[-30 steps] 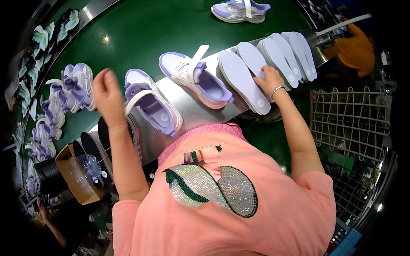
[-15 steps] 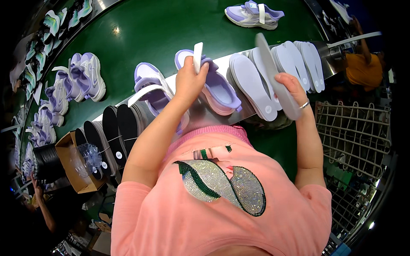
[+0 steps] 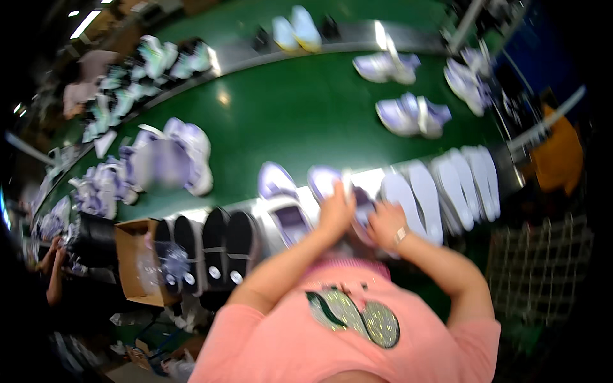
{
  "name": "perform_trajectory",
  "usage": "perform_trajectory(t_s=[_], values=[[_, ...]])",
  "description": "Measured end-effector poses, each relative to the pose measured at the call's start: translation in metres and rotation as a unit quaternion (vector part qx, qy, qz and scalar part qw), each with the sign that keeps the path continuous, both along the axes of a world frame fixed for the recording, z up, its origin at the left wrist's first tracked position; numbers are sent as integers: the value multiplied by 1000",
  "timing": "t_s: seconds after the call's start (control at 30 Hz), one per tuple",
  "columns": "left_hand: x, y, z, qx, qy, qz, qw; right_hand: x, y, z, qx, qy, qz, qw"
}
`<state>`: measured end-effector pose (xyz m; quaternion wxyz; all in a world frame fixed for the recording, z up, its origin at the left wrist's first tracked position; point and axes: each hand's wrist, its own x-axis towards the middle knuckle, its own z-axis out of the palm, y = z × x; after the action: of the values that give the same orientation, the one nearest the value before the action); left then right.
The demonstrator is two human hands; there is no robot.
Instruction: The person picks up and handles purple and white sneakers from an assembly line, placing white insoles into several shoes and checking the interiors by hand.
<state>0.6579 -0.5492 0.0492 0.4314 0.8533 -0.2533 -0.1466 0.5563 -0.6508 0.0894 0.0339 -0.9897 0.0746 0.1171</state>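
A white-and-lilac sneaker (image 3: 323,179) lies toe away from me on the metal edge of the bench. Around its pale strap or tongue the fingers of my left hand (image 3: 336,210) are closed. My right hand (image 3: 387,225) is bent down at the shoe's opening near the heel, its fingertips blurred and partly hidden; whether it still has an insole cannot be made out. Left of this pair of hands lies a matching sneaker (image 3: 277,181), its strap folded back. Beside my right hand, pale grey insoles (image 3: 426,199) lie in overlapping stacks.
Bundled black insoles (image 3: 239,246) and an open cardboard box (image 3: 129,258) with clear plastic stand at the left. More lilac sneakers (image 3: 191,153) sit on the green surface (image 3: 274,115), others (image 3: 408,116) at the far right. A wire rack (image 3: 533,268) is at the right.
My right hand has swung left from the insole stacks to the shoe; the grey insole it held is no longer visible. The left hand stays at the shoe. The view has shifted and blurred.
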Motion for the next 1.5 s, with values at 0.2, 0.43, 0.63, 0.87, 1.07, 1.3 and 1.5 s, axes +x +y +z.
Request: perform_trajectory(t_s=[0.2, 0.43, 0.63, 0.87, 1.07, 1.3, 1.5], values=[[-10, 11, 5, -24, 16, 24, 999, -20, 3, 57, 2, 243, -52, 969], [-7, 7, 2, -45, 23, 10, 999, -3, 4, -1, -22, 65, 93, 993], [-8, 11, 0, -75, 29, 19, 997, 6, 1, -33, -43, 26, 128, 990], [-13, 9, -8, -106, 17, 20, 994, 10, -5, -51, 39, 98, 27, 994], [-11, 8, -7, -97, 15, 9, 995, 41, -20, -99, -2, 352, 104, 930], [-11, 9, -6, -105, 7, 7, 994, 56, -3, -73, -132, 385, 195, 892], [-11, 7, -9, -120, 4, 1, 993, 36, -10, -70, -86, 216, 136, 963]])
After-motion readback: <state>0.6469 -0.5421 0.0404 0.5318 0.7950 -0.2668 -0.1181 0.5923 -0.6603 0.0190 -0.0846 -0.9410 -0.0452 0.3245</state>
